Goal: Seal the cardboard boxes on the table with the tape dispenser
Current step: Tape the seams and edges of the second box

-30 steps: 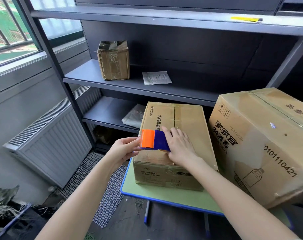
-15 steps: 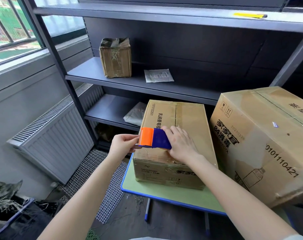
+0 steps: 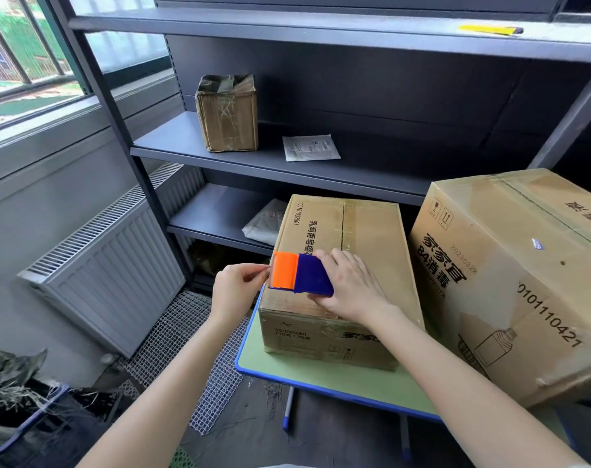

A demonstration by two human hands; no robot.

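Two hands working: right hand point(image 3: 351, 292) grips tape dispenser point(image 3: 301, 275), left hand point(image 3: 235, 292) pinches tape point(image 3: 269, 271); I'd anchor it over box point(image 3: 371, 238) left edge, taut.

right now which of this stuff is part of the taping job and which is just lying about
Part of the job: tape dispenser, gripped by the right hand, left hand pinching at its orange end; small box under it; big box beside it; table.
Lying about: taped box on the shelf; white packet; plastic bag lower down; yellow item up top; radiator.
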